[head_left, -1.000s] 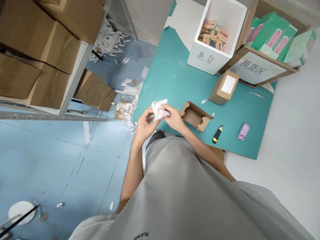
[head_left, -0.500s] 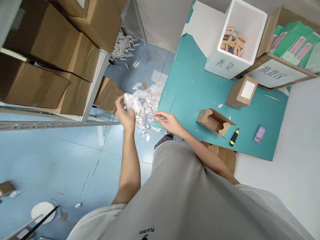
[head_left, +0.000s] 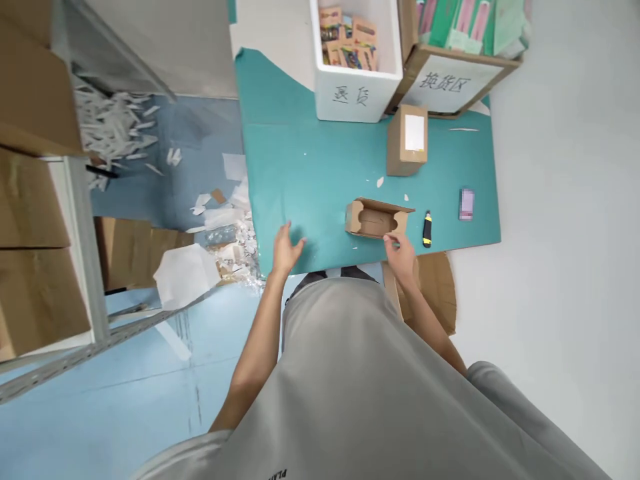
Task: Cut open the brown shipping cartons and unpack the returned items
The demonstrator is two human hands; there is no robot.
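Observation:
My left hand (head_left: 287, 252) is over the left front part of the green table, fingers apart and holding nothing. My right hand (head_left: 401, 259) is at the front right edge of an open cardboard box (head_left: 373, 220), its fingers curled in a pinch on that edge. The box lies with its opening up and its flaps spread; it looks empty. A black and yellow utility knife (head_left: 427, 230) lies just right of it. Left of the table, a crumpled white sheet (head_left: 186, 277) appears above the floor, apart from both hands.
A closed small carton (head_left: 407, 143) with a white label stands behind the open box. Farther back are a white foam bin (head_left: 350, 97) and a carton of green packs (head_left: 445, 83). A pixelated item (head_left: 467, 203) lies right. Paper scraps (head_left: 240, 247) and shelves of cartons (head_left: 43, 287) are left.
My left hand has let go of the white sheet and moved right, over the table. My right hand has moved right to the open cardboard box. The view has turned right.

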